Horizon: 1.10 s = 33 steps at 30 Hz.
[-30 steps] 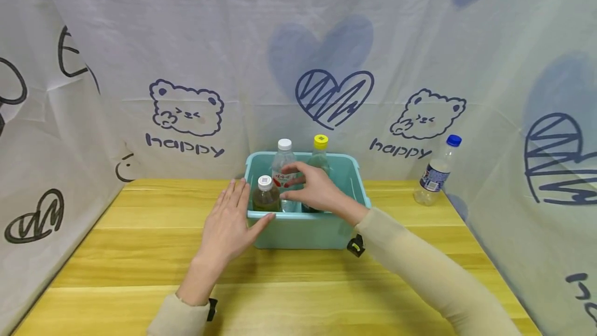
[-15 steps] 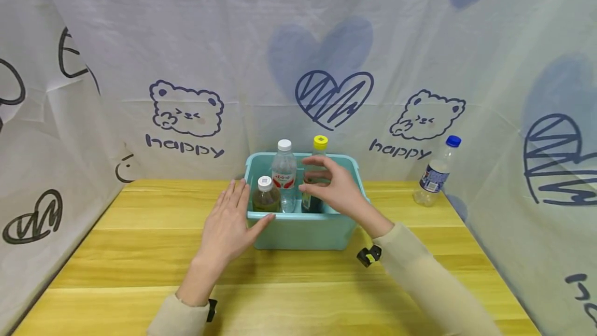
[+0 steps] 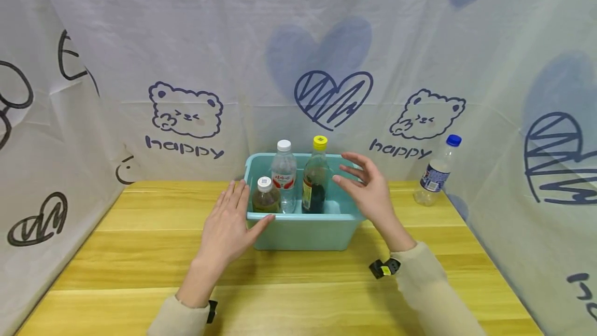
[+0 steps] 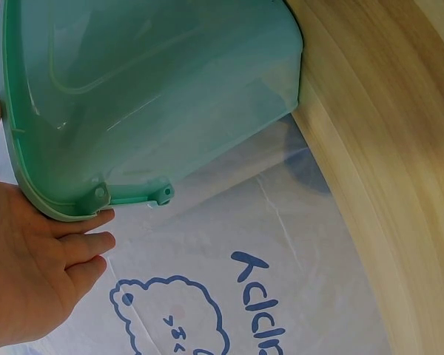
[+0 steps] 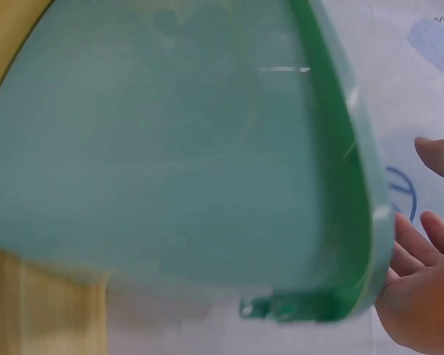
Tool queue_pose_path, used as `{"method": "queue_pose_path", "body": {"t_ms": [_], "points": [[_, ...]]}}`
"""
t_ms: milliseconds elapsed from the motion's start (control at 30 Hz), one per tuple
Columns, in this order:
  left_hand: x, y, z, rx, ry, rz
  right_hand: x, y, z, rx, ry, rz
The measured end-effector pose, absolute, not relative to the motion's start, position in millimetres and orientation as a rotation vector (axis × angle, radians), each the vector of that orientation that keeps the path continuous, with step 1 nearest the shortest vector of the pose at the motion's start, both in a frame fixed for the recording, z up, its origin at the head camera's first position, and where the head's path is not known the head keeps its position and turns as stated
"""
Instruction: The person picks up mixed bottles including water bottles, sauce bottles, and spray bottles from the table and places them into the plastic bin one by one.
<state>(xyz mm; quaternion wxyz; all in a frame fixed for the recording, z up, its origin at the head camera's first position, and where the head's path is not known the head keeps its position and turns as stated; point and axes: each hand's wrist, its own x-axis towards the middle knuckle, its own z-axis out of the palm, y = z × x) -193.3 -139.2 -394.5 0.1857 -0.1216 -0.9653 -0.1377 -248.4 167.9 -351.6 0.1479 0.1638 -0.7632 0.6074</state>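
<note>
My left hand (image 3: 227, 222) rests with straight fingers on the front left corner of a teal plastic bin (image 3: 303, 235); in the left wrist view its fingers lie along the bin's rim (image 4: 66, 214). Over the bin's right side is my right hand (image 3: 371, 191), fingers loosely bent and holding nothing. Three bottles stand in the bin: a short one with a white cap and brownish contents (image 3: 266, 202), a clear water bottle (image 3: 284, 175) with a red-and-white label, and a yellow-capped bottle (image 3: 316, 175) with dark liquid, nearest my right hand. Their bases are hidden by the bin's front wall.
A clear plastic bottle (image 3: 434, 178) with a blue cap and blue label stands on the wooden table (image 3: 289, 294), right of the bin. White cloth (image 3: 242, 30) printed with hearts and bears closes off the back and sides.
My right hand has moved right, from in front of the water bottle, past the yellow-capped bottle, to the bin's right side. The left hand and all bottles have stayed in place.
</note>
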Motion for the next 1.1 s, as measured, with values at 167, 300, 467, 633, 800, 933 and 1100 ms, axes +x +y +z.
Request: {"method": "queue_pose_path", "body": {"t_ms": [167, 300, 467, 633, 800, 933, 1100], "points": [[-193, -139, -396, -0.342, -2.718, -0.383, -249, 186, -363, 0.379, -2.124, 1.665], [-193, -139, -395, -0.341, -2.722, -0.38, -253, 202, -371, 0.329, -2.028, 1.605], [-192, -139, -394, -0.339, -2.721, -0.377, -257, 222, -376, 0.253, -1.948, 1.52], [-192, -139, -395, -0.336, -2.722, -0.375, -259, 242, -374, 0.144, -1.884, 1.474], [-193, -138, -395, -0.34, -2.713, -0.371, -269, 269, -379, 0.057, -1.857, 1.456], [-192, -138, -394, -0.346, -2.708, -0.37, -276, 288, -381, -0.042, -1.848, 1.397], [-192, -137, -394, -0.344, -2.714, -0.365, -285, 308, -384, -0.136, -1.789, 1.323]]}}
